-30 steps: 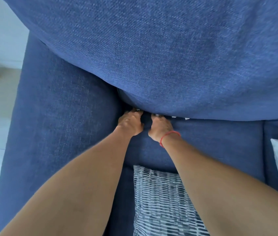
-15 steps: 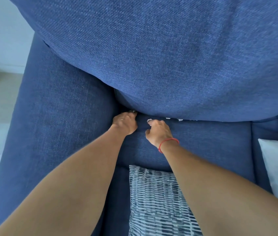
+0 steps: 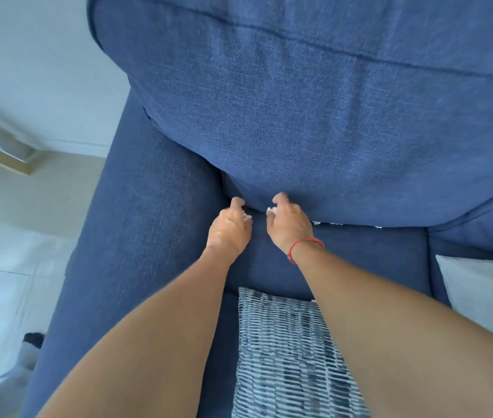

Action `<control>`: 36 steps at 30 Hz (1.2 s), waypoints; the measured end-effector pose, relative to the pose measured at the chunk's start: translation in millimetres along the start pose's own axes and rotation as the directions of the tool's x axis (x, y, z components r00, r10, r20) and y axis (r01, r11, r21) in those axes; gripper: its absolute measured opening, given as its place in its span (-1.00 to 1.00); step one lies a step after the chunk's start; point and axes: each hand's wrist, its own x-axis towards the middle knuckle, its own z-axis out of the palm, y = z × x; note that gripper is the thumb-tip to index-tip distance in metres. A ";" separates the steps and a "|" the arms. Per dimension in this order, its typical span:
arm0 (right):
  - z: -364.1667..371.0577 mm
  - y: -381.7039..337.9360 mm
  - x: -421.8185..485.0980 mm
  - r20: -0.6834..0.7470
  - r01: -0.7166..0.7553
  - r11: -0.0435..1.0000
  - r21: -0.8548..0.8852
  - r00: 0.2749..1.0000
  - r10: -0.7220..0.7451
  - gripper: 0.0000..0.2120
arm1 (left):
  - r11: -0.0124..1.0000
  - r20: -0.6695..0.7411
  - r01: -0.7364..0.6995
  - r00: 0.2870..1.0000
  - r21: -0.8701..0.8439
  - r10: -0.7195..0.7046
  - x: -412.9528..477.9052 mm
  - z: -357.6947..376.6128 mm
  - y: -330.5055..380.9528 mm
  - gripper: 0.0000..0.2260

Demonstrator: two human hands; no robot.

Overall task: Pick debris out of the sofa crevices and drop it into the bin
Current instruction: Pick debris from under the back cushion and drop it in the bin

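White debris in both grips: my left hand [image 3: 228,229] curls round the first scrap [image 3: 247,217]; my right hand [image 3: 289,221], red cord [image 3: 305,244] at its wrist, pinches the second scrap [image 3: 271,210]. Both hover at the crevice [image 3: 360,226] between seat cushion [image 3: 360,260] and back cushion [image 3: 299,116], where further bits [image 3: 317,223] lie. A patterned pillow [image 3: 284,357] sits nearer me.

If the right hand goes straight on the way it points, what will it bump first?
Probably the blue back cushion, just ahead of the right hand pinching a white scrap. Depth is unclear; they may touch.
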 end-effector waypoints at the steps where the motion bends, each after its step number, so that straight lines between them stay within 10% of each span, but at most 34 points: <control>1: -3.8 -6.3 -4.0 0.001 0.014 1.000 0.001 1.000 -0.014 -0.76 | 0.999 -0.021 0.003 1.000 -0.033 -0.004 -5.3 -7.7 1.7 -0.72; 10: -10.3 -94.3 -33.3 0.015 0.219 0.976 0.022 0.976 -0.219 -0.75 | 0.981 -0.346 -0.029 0.937 -0.191 -0.040 -49.1 -85.2 -39.3 -0.87; 18: 37.8 -207.1 -54.1 0.069 0.428 0.904 0.013 0.901 -0.428 -0.74 | 0.914 -0.557 0.129 0.757 -0.385 -0.342 -86.1 -165.7 -148.5 -0.82; 28: 140.1 -324.4 -72.4 0.204 0.567 0.818 0.098 0.793 -0.574 -0.86 | 0.754 -0.454 0.400 0.618 -0.521 -0.642 -119.4 -200.5 -277.6 -0.87; 36: 165.4 -326.3 -69.9 0.494 0.496 0.868 -0.031 0.762 -0.417 -0.70 | 0.688 -0.212 0.496 0.708 -0.530 -0.674 -122.9 -202.4 -288.6 -0.81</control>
